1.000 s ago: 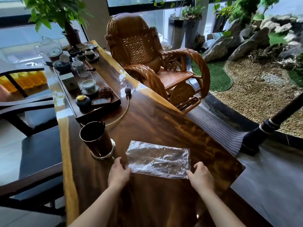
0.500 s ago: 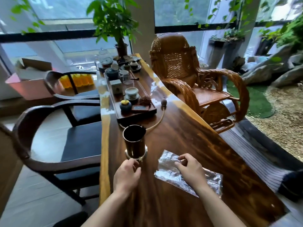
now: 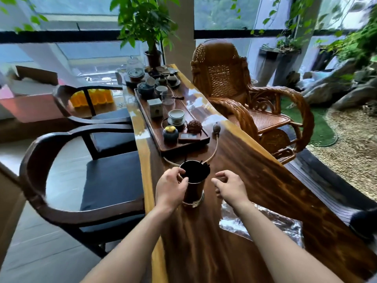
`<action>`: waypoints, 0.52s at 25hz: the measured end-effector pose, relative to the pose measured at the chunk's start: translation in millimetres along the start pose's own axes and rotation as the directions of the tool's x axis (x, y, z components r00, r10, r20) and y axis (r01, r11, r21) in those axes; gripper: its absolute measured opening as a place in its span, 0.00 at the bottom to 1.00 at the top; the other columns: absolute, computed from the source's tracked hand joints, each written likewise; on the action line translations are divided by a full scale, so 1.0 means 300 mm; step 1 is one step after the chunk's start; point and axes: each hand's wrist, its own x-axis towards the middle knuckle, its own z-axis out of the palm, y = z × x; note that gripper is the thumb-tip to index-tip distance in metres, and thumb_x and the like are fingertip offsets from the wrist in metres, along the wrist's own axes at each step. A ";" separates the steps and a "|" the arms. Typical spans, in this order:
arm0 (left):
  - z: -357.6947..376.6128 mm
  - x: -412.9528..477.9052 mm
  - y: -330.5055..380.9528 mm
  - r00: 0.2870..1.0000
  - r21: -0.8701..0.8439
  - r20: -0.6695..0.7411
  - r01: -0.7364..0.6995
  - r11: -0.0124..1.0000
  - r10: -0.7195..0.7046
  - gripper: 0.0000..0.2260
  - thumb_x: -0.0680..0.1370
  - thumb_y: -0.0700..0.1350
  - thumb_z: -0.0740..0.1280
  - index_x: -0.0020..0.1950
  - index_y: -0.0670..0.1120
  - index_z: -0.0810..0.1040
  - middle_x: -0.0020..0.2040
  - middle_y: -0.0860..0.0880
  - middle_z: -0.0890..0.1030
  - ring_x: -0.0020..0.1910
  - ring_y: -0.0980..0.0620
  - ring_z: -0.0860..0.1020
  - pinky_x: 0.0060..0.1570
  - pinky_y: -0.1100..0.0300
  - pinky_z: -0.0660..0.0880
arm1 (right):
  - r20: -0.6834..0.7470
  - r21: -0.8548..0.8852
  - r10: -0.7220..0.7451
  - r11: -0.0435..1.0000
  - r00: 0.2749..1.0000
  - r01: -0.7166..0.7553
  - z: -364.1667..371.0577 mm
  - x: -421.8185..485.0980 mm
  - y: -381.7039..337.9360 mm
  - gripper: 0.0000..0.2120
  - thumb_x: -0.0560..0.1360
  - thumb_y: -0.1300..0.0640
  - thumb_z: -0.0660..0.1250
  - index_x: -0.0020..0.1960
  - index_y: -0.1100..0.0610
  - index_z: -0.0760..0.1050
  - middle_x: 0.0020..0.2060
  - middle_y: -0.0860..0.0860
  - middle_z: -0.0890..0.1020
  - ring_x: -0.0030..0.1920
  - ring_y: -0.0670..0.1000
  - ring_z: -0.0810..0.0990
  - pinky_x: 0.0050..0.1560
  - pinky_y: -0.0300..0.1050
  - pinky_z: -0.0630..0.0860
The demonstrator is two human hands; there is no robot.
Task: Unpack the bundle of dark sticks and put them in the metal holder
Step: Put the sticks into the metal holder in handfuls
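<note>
**Sticks in the holder, wrapper flat on the tabletop**

At far left two dark chairs (image 3: 67, 180) stand against the tabletop (image 3: 265, 180), a long glossy wood slab running away from the camera. Further back on it lies a tea tray (image 3: 173, 147) crowded with cups and small pots, and a potted plant (image 3: 149, 27) stands at the far end.

The left hand (image 3: 170, 187) wraps around the left side of the holder (image 3: 193, 186), thumb and fingers curled onto its rim and wall. The holder stands upright on the tabletop just in front of the tray, a dark metal cup with a bright ring at its base. The sticks (image 3: 205, 167) are inside it, their dark tips showing just above the rim on the right side; the rest is lost in the dark interior.

The right hand (image 3: 229, 186) hovers just right of the holder, fingers loosely spread and curved, holding nothing and not touching the cup. Under the right forearm the clear plastic wrapper (image 3: 265, 225) lies crumpled and flat on the tabletop. A rattan rocking chair (image 3: 244, 94) stands at the right.
</note>
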 end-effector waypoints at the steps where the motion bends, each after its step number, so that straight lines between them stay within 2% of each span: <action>1: -0.005 0.025 0.006 1.000 0.004 0.002 -0.016 1.000 0.016 0.09 0.76 0.46 0.71 0.55 0.47 0.82 0.46 0.49 0.83 0.43 0.51 0.80 0.45 0.57 0.77 | -0.009 0.011 0.018 1.000 1.000 -0.017 0.007 0.004 -0.002 0.05 0.72 0.57 0.74 0.45 0.49 0.79 0.36 0.51 0.83 0.29 0.52 0.83 0.40 0.60 0.85; 5: -0.025 0.082 0.007 1.000 0.009 -0.005 -0.007 1.000 0.007 0.15 0.76 0.45 0.73 0.61 0.45 0.80 0.50 0.47 0.84 0.47 0.50 0.81 0.50 0.54 0.80 | -0.004 0.035 0.030 0.999 1.000 -0.030 0.012 0.011 -0.013 0.05 0.72 0.56 0.74 0.46 0.50 0.79 0.38 0.52 0.83 0.30 0.53 0.83 0.39 0.61 0.85; 9: -0.041 0.131 -0.021 1.000 0.053 0.010 0.026 0.998 -0.026 0.20 0.75 0.46 0.73 0.66 0.44 0.79 0.53 0.45 0.82 0.50 0.47 0.81 0.55 0.51 0.79 | 0.039 -0.009 0.002 1.000 0.999 -0.002 0.017 0.037 -0.039 0.15 0.72 0.50 0.75 0.56 0.53 0.80 0.43 0.51 0.83 0.46 0.59 0.86 0.51 0.62 0.83; 11: -0.039 0.181 -0.042 0.998 0.064 0.054 0.013 0.998 -0.017 0.21 0.75 0.47 0.73 0.67 0.44 0.78 0.55 0.44 0.81 0.52 0.47 0.80 0.57 0.50 0.78 | 0.029 0.005 0.009 1.000 1.000 -0.009 0.030 0.039 -0.062 0.21 0.71 0.46 0.76 0.60 0.53 0.79 0.45 0.51 0.83 0.49 0.57 0.85 0.53 0.60 0.82; 13: -0.020 0.236 -0.059 0.996 0.055 0.093 -0.003 0.998 -0.002 0.21 0.76 0.48 0.73 0.68 0.45 0.77 0.56 0.45 0.81 0.51 0.50 0.80 0.54 0.54 0.78 | -0.008 -0.055 -0.017 0.998 1.000 0.017 0.050 0.040 -0.075 0.20 0.70 0.45 0.76 0.59 0.52 0.80 0.48 0.51 0.83 0.50 0.54 0.83 0.53 0.56 0.82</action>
